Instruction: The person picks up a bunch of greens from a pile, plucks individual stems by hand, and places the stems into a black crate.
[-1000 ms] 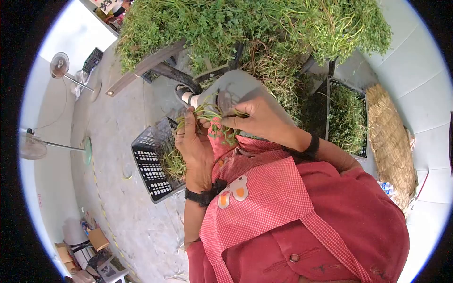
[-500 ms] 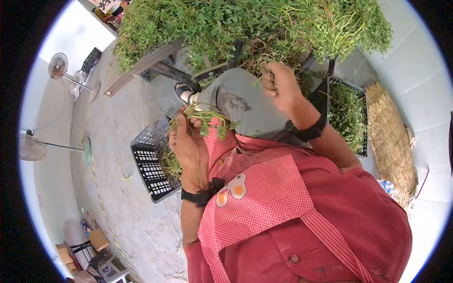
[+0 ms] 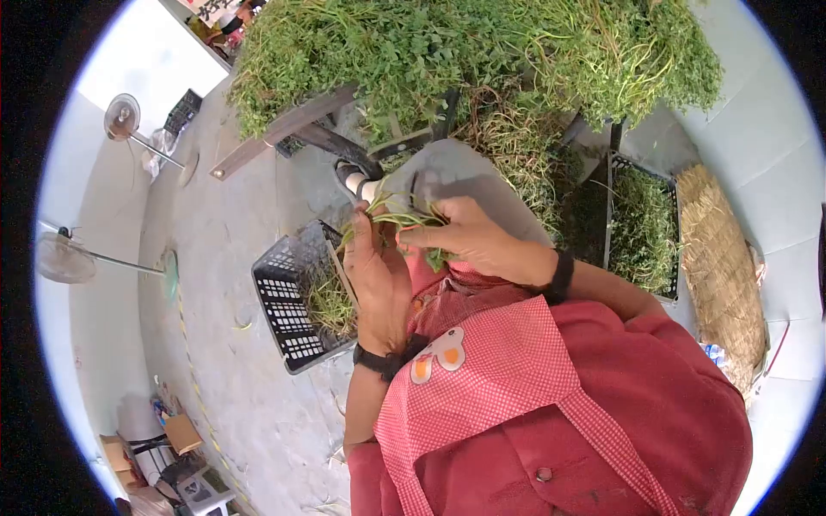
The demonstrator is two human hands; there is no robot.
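Observation:
Above my lap, my left hand [image 3: 377,271] is closed round a small bunch of leafy green stems [image 3: 391,215], thumb up along them. My right hand [image 3: 473,234] meets the bunch from the other side, its fingers closed on the leafy end; the fingertips are partly hidden. A few leaves [image 3: 437,260] hang below the right fingers. In front of me a large heap of the same kind of greens [image 3: 413,60] covers a wooden-edged stand [image 3: 284,131].
A black plastic crate [image 3: 288,322] with stems in it stands on the floor at left. Another crate [image 3: 645,228] full of greens is at right, beside a rolled straw mat [image 3: 721,258]. Loose stems [image 3: 520,155] lie under the stand. Two pedestal fans [image 3: 123,116] stand far left.
My right hand has come down and left from above my knee to the bunch, and its fingers now close on the leafy end. My left hand keeps hold of the stems.

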